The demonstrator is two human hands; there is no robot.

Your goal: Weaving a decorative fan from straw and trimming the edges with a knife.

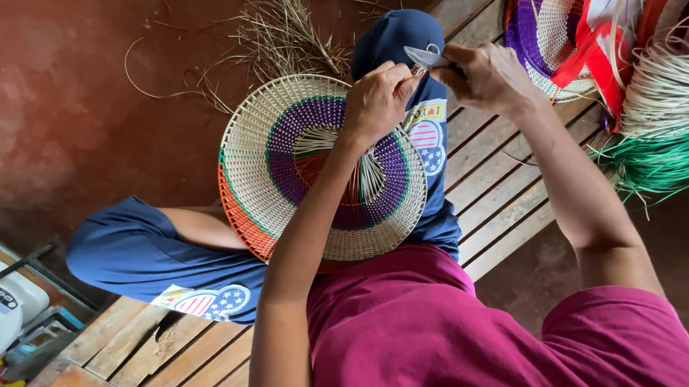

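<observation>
Fingers of the left hand [376, 99] are curled shut, pinching the top rim of a round woven fan [322, 166] with cream, purple, green and orange rings. The fan spreads below and to the left of that hand, resting over blue cloth [140, 254] on the lap. The right hand [489, 76], just beside the left, is clamped on a knife [426, 58] whose blade points toward the left fingertips at the fan's edge. Beyond the right hand lie green and white strips [671, 123] and more woven pieces [559, 5] on a slatted bench [495, 182].
</observation>
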